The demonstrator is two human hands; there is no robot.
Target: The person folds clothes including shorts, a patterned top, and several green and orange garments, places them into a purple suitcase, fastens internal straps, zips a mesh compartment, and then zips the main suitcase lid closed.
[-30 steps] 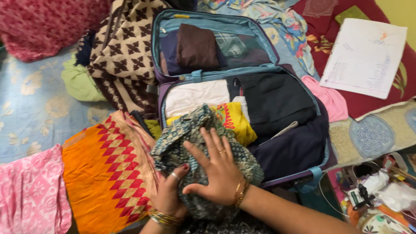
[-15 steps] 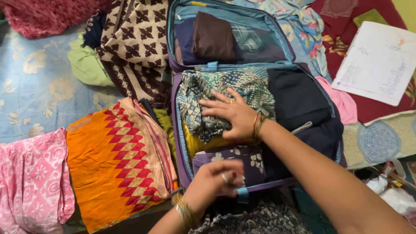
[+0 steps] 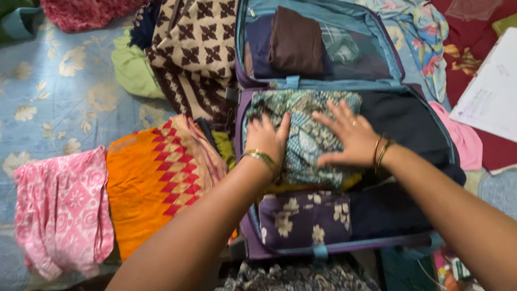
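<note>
Two hands (image 3: 307,137) press flat on one green patterned cloth (image 3: 307,118) in one suitcase (image 3: 245,237)

Head view: worn on the head, looking steeply down, close above the open suitcase (image 3: 245,97) at frame centre.

Light's soft and even, indoor, w/ no hard glare anywhere. You get only faint shadows: a thin dark edge under your left hand (image 3: 267,141) and right hand (image 3: 347,139) on the green patterned cloth (image 3: 304,137), and deeper shade inside the suitcase (image 3: 242,81) on the right, where dark clothes lose detail. Colours are saturated; the orange sari (image 3: 153,180) at left looks almost overdriven. Focus is decent mid-frame but slightly soft overall. Your near forearms are blurry. The white paper (image 3: 493,97) far right runs bright, nearly washed out. No clear edge distortion.
</note>
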